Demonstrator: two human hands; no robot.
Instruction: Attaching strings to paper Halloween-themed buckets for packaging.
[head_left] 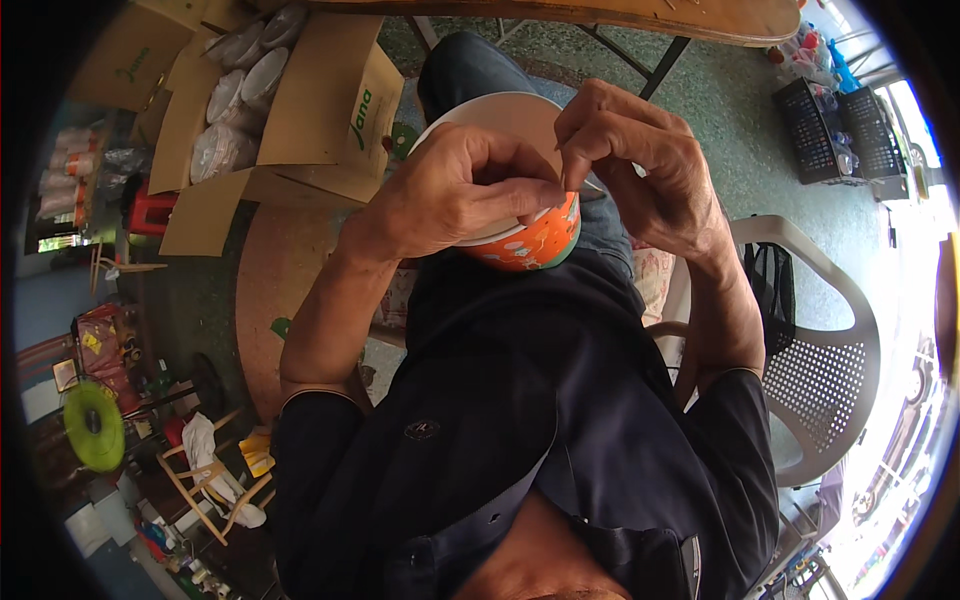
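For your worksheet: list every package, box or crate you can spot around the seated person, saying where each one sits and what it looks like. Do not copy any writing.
Open cardboard box: upper left, on the floor; brown, flaps spread, green lettering on one flap.
Plastic-wrapped bundles: inside that box; whitish, rounded.
Second cardboard box: far upper left; brown, partly cut off.
Dark crates: upper right; black, grid-sided, holding bottles.
Orange bowl: centre, under both hands; patterned outside, pale inside.
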